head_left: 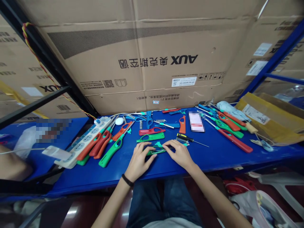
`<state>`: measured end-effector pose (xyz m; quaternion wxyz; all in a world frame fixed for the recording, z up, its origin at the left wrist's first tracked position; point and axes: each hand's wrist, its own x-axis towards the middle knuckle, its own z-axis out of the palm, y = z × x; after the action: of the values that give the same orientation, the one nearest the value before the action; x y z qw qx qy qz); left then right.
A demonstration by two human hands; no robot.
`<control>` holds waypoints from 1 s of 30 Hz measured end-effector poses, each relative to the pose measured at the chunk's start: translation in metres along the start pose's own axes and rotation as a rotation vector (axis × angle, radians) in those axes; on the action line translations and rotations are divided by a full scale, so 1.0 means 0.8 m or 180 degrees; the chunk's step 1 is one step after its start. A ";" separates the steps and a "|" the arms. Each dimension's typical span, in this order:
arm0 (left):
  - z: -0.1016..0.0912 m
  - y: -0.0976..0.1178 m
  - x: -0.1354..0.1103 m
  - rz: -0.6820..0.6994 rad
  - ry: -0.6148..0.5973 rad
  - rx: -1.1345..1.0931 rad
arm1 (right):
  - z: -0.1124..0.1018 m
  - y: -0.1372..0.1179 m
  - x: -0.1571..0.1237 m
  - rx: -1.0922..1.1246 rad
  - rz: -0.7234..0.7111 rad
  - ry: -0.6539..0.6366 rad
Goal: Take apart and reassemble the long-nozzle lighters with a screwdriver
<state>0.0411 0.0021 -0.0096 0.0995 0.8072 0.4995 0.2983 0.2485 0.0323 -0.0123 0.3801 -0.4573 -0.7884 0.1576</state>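
My left hand (pixel 142 155) curves around the left end of an opened green lighter housing (pixel 162 151), thumb and fingers closed on its edges. The housing lies low on the blue table, with thin inner parts showing in it. A small teal trigger (pixel 158 144) sits at its upper edge. My right hand (pixel 179 152) is closed in a pinch, its fingertips at the trigger's right side; what lies under the palm is hidden. Just above are a green housing half (pixel 152 136) and a red one (pixel 152 131). A black-and-yellow screwdriver (pixel 185 137) lies beyond my right hand.
Long-nosed lighters lie on the left beside a white power strip (pixel 83 142), and more lie on the right (pixel 234 139). Blue parts (pixel 149 119) and an orange housing (pixel 182 124) lie behind. A yellow-taped carton (pixel 263 117) stands right. At far left is another person's arm (pixel 14 164).
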 end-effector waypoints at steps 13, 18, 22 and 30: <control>-0.017 -0.003 0.068 0.0794 -0.1276 0.0271 | -0.003 0.010 -0.009 0.0414 0.0226 0.0211; -0.022 0.006 0.066 0.0757 -0.1088 0.0265 | 0.000 0.011 -0.010 0.0442 0.0249 0.0139; -0.021 0.005 0.047 0.0685 -0.0910 0.0182 | -0.001 0.010 -0.011 0.0306 0.0179 0.0070; -0.011 -0.010 0.007 0.0361 -0.0423 -0.0083 | 0.001 0.002 -0.008 0.0139 -0.0064 -0.0143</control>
<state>0.0315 0.0099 -0.0038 0.1258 0.8509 0.4414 0.2557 0.2506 0.0279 -0.0168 0.3737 -0.4373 -0.7977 0.1812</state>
